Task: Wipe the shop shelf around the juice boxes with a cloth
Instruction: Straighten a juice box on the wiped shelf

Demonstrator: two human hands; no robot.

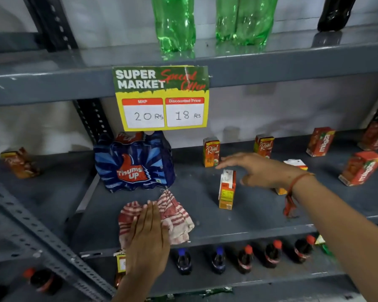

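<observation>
A red-and-white striped cloth [177, 216] lies on the grey middle shelf [255, 216], near its front edge. My left hand [147, 240] presses flat on the cloth, fingers together. My right hand [260, 168] hovers open above the shelf, fingers spread, just right of an upright orange juice box [227, 189]. Two Real juice boxes [211, 151] [264, 146] stand behind it. Red Maaza boxes [320, 141] [361, 167] stand further right. A small box [296, 164] is partly hidden behind my right hand.
A blue Thums Up multipack [134, 163] stands just behind the cloth. A price sign [162, 98] hangs from the shelf above, where green bottles [175, 22] stand. Small cola bottles [244, 258] line the shelf below. Another juice box [20, 162] sits far left.
</observation>
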